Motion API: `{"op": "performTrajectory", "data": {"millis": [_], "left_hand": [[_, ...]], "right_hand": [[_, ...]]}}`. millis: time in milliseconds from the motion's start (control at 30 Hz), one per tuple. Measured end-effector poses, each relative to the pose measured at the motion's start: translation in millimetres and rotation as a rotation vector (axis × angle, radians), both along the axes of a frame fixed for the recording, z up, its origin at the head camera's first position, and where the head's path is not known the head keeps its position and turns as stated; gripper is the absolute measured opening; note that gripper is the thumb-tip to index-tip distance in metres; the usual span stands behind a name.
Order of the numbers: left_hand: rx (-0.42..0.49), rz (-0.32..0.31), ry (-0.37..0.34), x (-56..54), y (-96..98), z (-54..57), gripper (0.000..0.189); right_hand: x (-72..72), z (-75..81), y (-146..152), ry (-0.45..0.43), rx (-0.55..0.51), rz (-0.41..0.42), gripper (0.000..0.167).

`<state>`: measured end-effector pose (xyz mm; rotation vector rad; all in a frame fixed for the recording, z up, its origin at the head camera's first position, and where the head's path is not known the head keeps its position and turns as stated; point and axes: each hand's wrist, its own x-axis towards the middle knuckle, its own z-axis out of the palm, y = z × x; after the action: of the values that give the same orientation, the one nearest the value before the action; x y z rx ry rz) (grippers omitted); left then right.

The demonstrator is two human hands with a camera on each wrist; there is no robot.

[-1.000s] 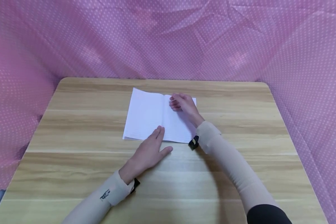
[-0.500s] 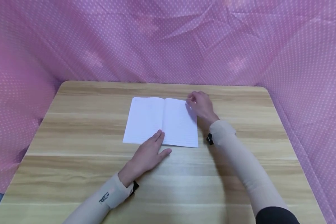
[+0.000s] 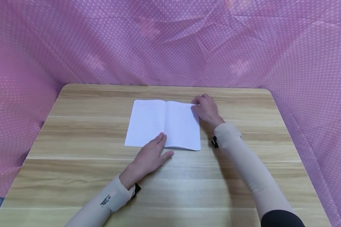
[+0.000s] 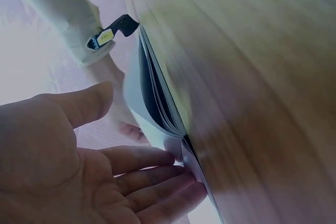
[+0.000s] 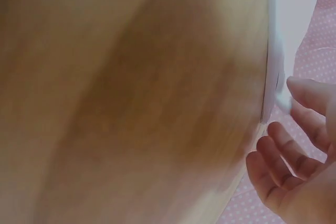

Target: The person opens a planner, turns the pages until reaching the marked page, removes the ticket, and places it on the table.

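Observation:
An open notebook [image 3: 182,126] with lined white pages lies on the wooden table. My left hand [image 3: 149,157] rests with straight fingers on its lower edge at the spine, thumb spread aside. In the left wrist view, the fingers [image 4: 157,182] of that hand touch the pages, and the right-hand leaves [image 4: 137,85] bulge upward with gaps between them. At the top right corner, my right hand [image 3: 206,108] pinches a page between thumb and index finger. The right wrist view has the page corner [image 5: 284,102] at the thumb and index finger, with the other fingers loosely bent.
Pink dotted cloth [image 3: 170,47] hangs behind the table [image 3: 74,170] and along both sides. A dark strap piece [image 3: 214,142] sits at the right wrist, and another [image 3: 136,190] at the left.
My right hand has moved from above the notebook's middle to its top right corner. The raised left page now lies flatter. My left hand has stayed at the spine.

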<state>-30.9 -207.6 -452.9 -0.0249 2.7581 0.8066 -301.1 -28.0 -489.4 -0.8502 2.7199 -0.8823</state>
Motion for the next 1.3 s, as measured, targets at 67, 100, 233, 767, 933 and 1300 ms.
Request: {"op": "performTrajectory", "data": {"millis": [67, 100, 233, 767, 933, 1300], "left_hand": [[0.005, 0.0, -0.006, -0.2, -0.3, 1.4, 0.079], [0.006, 0.002, -0.01, -0.5, -0.4, 2.5, 0.079], [0.012, 0.003, -0.012, -1.7, -1.2, 6.4, 0.08], [0.008, 0.056, -0.043, -7.8, -12.4, 7.7, 0.08], [-0.008, 0.049, -0.063, -9.0, -11.5, 9.3, 0.08], [0.028, 0.045, -0.022, -10.1, -17.2, -10.3, 0.085]], "right_hand": [[-0.9, 0.7, -1, -0.015, -0.014, -0.017, 0.017], [-1.2, 1.2, -2, -0.023, -0.022, -0.023, 0.016], [-2.2, 2.6, -2, -0.037, -0.028, -0.02, 0.012], [-5.0, 3.3, -4, -0.021, 0.0, -0.036, 0.019], [-5.2, 3.0, -5, 0.006, -0.002, -0.023, 0.019], [-1.5, 8.5, -6, -0.043, -0.112, -0.036, 0.014]]}}
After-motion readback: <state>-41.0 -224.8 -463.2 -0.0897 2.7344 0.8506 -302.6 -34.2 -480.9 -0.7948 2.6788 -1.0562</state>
